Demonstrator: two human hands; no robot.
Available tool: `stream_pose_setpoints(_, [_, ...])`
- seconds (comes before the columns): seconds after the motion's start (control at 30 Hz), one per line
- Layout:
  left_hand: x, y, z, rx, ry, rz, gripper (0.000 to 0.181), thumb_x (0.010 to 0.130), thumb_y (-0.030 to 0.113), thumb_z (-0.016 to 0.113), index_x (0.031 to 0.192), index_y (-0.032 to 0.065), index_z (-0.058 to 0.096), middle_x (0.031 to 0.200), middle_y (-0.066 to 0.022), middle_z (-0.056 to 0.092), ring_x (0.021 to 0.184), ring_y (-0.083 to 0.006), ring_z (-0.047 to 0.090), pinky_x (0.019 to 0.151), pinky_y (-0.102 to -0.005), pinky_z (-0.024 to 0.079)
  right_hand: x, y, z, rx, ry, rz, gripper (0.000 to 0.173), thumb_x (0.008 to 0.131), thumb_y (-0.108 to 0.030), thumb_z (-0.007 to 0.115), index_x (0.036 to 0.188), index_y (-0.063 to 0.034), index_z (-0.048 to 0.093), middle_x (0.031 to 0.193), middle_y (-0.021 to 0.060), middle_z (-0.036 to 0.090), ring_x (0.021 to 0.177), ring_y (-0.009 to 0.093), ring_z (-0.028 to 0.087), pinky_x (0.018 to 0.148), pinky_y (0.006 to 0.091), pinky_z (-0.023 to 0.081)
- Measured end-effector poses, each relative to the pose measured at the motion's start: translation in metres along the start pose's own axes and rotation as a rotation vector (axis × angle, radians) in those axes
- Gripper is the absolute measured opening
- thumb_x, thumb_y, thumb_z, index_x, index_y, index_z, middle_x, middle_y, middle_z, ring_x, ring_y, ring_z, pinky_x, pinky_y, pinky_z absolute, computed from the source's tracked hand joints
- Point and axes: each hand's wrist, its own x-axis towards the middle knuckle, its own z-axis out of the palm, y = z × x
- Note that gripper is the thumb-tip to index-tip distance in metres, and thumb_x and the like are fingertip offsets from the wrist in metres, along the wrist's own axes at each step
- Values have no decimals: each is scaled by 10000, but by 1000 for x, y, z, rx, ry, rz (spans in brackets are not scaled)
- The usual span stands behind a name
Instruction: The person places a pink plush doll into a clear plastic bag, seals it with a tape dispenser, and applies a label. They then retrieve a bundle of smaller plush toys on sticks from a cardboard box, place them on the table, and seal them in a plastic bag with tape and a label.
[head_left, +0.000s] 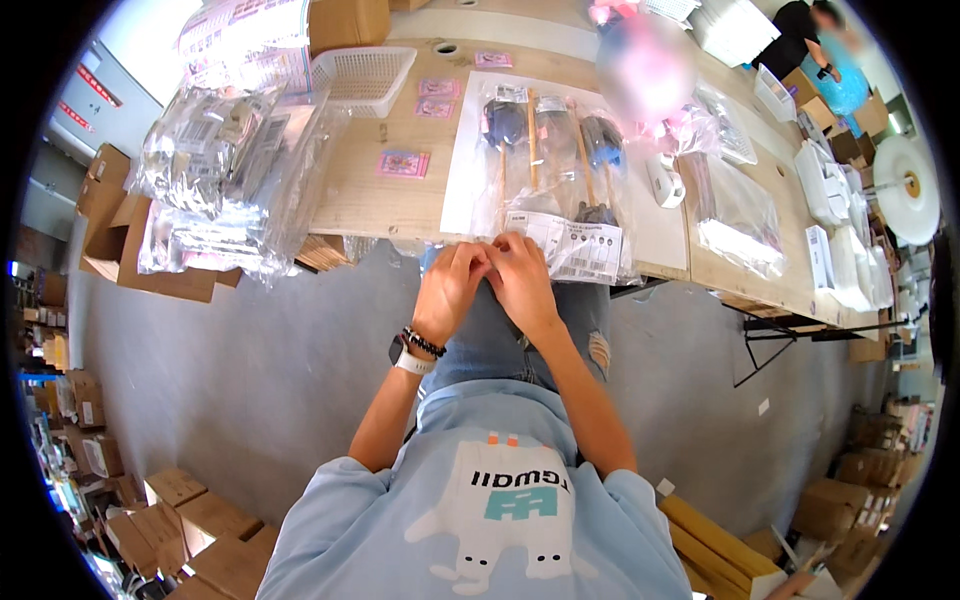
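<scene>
A clear plastic bag (555, 180) lies on the wooden table, holding several wooden sticks with dark and blue heads. A white printed sheet (589, 251) with writing and a barcode shows at its near end. My left hand (452, 281) and my right hand (521, 277) meet at the table's front edge, by the bag's near left corner. Their fingertips are pinched close together. Whatever may be between the fingers is too small or hidden to tell.
Packed plastic bags (217, 172) and a white plastic basket (367, 79) occupy the left side. Small pink card packs (403, 163) lie mid-table. A white tape dispenser (665, 181) stands right of the bag. Another person (799, 45) is at the far right.
</scene>
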Motion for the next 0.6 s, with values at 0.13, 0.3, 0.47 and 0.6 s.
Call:
stream_pose_setpoints(0.13, [1, -6, 4, -397, 29, -274, 253, 951, 12, 708, 1164, 12, 573, 875, -152, 685, 774, -311, 700, 671, -390, 568, -5, 7, 0, 93, 42, 20, 264, 822, -63, 785, 1078, -109, 737, 1021, 74, 614, 981, 304, 623, 881, 433, 495])
stream_pose_setpoints(0.3, [6, -61, 11, -148, 5, -210, 176, 970, 17, 669, 1142, 42, 644, 1083, -157, 668, 790, -308, 709, 702, -385, 573, -5, 8, 5, 109, 70, -6, 159, 841, -74, 792, 971, -94, 702, 977, 61, 623, 933, 298, 632, 842, 438, 493])
stream_pose_setpoints(0.47, [16, -45, 5, -152, -44, -307, 273, 984, 34, 672, 1255, 37, 637, 1161, -150, 680, 912, -294, 734, 780, -374, 596, -4, 7, 1, 141, 96, -36, 142, 860, -63, 781, 968, -73, 689, 970, 69, 624, 927, 312, 629, 837, 453, 497])
stream_pose_setpoints(0.6, [14, -41, -1, -172, -90, -364, 362, 985, 43, 670, 1342, 51, 615, 1188, -156, 681, 941, -298, 733, 821, -388, 592, 1, 6, 3, 57, 21, -75, 210, 870, -60, 781, 1055, -72, 682, 963, 87, 623, 927, 327, 631, 826, 458, 500])
